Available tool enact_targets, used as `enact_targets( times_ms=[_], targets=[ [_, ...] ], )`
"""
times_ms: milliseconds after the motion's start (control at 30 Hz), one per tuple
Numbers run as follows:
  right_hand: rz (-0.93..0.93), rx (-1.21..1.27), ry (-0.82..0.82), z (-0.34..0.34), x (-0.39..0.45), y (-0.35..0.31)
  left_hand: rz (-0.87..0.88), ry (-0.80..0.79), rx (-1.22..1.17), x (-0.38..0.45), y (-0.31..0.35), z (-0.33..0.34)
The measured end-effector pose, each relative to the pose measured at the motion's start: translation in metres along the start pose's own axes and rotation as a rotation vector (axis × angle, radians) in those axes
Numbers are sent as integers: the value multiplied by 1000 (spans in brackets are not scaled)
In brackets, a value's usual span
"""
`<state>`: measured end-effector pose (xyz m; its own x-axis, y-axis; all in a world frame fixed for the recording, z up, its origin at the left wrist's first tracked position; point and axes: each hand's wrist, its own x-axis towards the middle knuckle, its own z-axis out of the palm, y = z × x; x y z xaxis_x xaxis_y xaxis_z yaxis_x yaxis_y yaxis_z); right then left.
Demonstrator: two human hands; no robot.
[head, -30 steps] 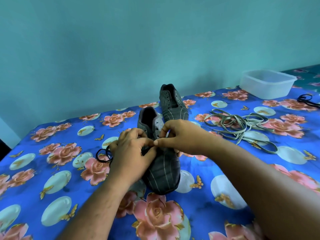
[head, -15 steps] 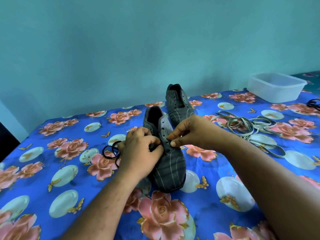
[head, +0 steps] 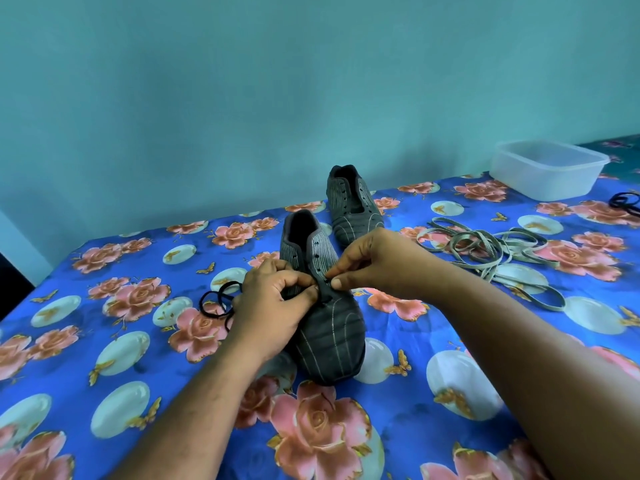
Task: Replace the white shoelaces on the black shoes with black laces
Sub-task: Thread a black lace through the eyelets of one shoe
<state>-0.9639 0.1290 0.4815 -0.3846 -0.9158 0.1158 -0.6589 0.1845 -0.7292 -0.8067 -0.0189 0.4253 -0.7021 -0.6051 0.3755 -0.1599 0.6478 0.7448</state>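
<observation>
Lengthwise, the near shoe (head: 325, 327) lies on the floral cloth (head: 398, 420) with its rounded toe toward the camera and its open heel away toward the teal wall (head: 277, 81), the long axis leaning slightly to the left at the far end. Its upper is dark grey fabric with thin pale pinstripes, quilted-looking over the toe, and small dark eyelets run along the tongue opening. The left hand (head: 273, 310) sits against the shoe's left side with fingers curled, thumb and forefinger pinched at the lowest eyelets; what it pinches is too small to tell for certain. A thin round black lace (head: 216, 301) coils in loops on the cloth just left of that hand. The right hand (head: 377, 263) reaches in from the right, thumb and forefinger pinching narrowly at the same lowest eyelet row, almost touching the left thumb. The second shoe (head: 353, 206) lies just behind and to the right, same striped fabric, toe toward the camera too. A tangle of flat pale laces (head: 485, 251) lies well to the right, and a translucent rectangular plastic tub (head: 547, 169) stands beyond it near the wall. Another dark cord (head: 625, 202) shows at the right edge
</observation>
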Motion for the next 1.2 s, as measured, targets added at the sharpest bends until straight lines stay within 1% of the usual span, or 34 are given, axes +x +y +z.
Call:
enact_targets(
  times_ms=[100,267,367,433,500,567,633,667,700,733,767,833,867,900,967,1000,1033,1100,1167,1200],
  targets=[
    [-48,-20,39,5,2,-1,2,8,-5,-1,1,0],
    [-139,-11,49,9,2,1,51,45,49,-5,4,-3],
    [-79,143,36,5,1,1,60,39,115,-9,7,-6],
    [-33,251,66,-2,1,1,63,21,130,-10,8,-10],
    [26,356,171,-13,3,6,71,13,121,-11,7,-16],
    [136,493,355,-27,6,16,68,-10,119,-13,5,-21],
    [269,614,542,-41,7,28,24,-82,83,-13,3,-28],
    [326,613,600,-45,8,35,-17,-135,60,-13,1,-32],
    [365,536,626,-47,10,43,-62,-191,47,-13,-2,-36],
    [371,400,619,-45,12,49,-105,-246,43,-12,-7,-40],
    [337,233,589,-42,14,52,-138,-299,40,-11,-11,-43],
    [158,-36,475,-32,14,45,-170,-374,15,-9,-20,-47],
    [34,-103,387,-26,13,38,-179,-395,5,-8,-23,-48],
    [-79,-113,278,-20,11,31,-187,-408,2,-7,-25,-48],
    [-230,-134,72,-7,6,20,-189,-419,10,-6,-29,-47],
    [-301,-200,30,-2,5,19,-184,-417,15,-5,-31,-46],
    [-354,-259,21,1,5,19,-182,-416,17,-5,-31,-46],
    [-391,-276,41,1,7,21,-191,-414,18,-5,-31,-46],
    [-341,-219,84,-5,9,25,-207,-416,35,-6,-27,-46],
    [-284,-195,142,-9,10,28,-210,-414,51,-7,-25,-47]
  ],
)
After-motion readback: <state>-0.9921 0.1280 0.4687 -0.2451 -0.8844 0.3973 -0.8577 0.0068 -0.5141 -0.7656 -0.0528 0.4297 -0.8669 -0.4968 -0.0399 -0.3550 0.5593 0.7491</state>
